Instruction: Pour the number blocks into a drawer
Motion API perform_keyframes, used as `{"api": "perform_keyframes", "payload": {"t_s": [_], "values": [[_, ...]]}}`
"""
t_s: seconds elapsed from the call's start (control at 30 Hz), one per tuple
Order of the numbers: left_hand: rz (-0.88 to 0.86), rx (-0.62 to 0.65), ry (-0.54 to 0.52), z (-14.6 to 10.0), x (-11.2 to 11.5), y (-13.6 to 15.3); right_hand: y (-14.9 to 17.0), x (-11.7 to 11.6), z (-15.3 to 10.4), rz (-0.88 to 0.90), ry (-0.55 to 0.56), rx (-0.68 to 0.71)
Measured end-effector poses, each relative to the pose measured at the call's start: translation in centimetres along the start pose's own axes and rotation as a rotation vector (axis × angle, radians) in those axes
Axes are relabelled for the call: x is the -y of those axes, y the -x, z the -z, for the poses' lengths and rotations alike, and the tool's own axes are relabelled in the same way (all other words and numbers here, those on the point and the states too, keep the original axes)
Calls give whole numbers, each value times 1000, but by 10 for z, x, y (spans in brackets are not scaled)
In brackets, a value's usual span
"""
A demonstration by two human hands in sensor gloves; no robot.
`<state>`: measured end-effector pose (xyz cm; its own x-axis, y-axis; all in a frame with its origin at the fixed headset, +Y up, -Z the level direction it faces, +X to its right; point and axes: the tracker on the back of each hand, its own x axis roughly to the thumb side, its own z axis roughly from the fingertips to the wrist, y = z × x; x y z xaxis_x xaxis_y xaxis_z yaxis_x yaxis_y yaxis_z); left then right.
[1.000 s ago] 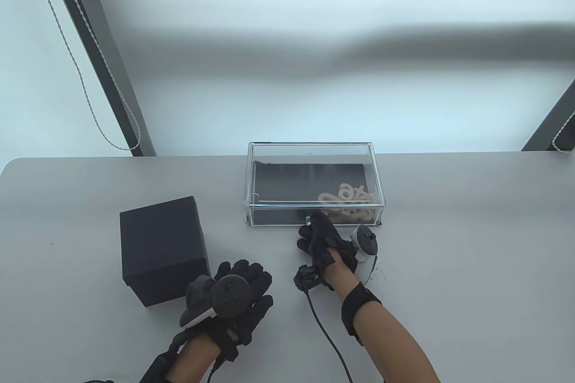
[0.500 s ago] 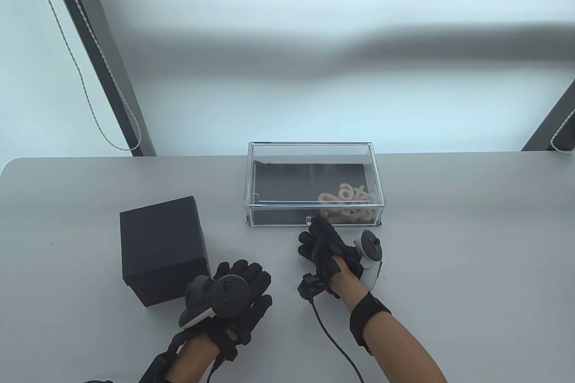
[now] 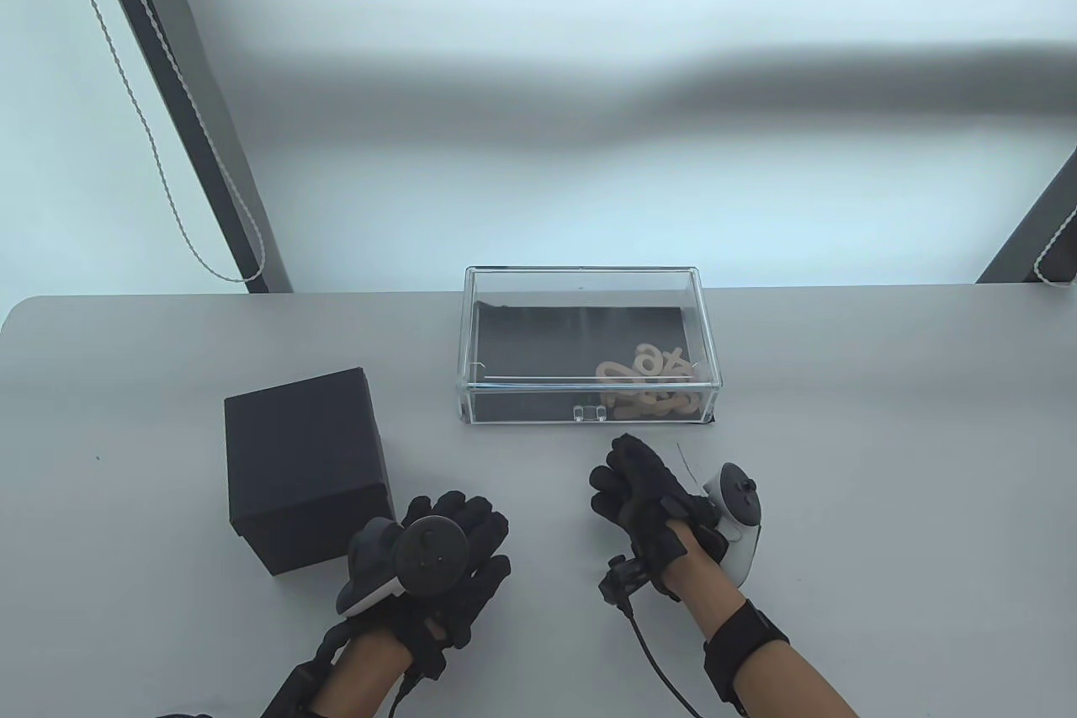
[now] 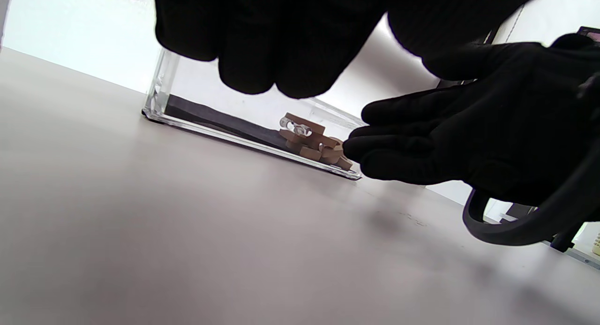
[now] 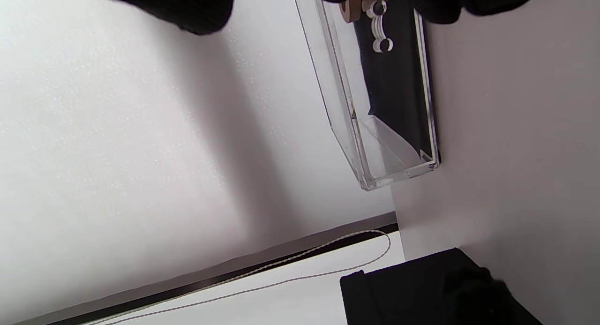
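A clear, colourless acrylic drawer case (image 3: 589,280) with a black liner holds pale tan wooden number blocks (image 3: 646,381). A matte black cube-shaped box (image 3: 303,461) sits on a plain light grey table (image 3: 883,432). The left hand (image 3: 454,558) wears a black glove with a dark grey tracker; the right hand (image 3: 648,499) wears a black glove (its tracker is white with a dark face). A white beaded cord (image 3: 160,154) hangs against a pale bluish-white backdrop.

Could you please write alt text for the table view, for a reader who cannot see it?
A closed clear acrylic drawer on a grey table holds a pile of tan number blocks at its front right. In front of it, the gloved right hand holds nothing, and the left hand rests beside a black box.
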<state>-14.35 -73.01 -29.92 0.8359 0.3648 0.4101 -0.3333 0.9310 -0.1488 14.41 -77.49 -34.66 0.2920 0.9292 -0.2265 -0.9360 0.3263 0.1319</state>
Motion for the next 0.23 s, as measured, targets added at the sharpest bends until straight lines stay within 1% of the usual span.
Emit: {"api": "perform_keyframes", "payload": {"t_s": [0.23], "values": [[3,-10,22,1,5,1,1,19,-27,-44,-9,-21]]}}
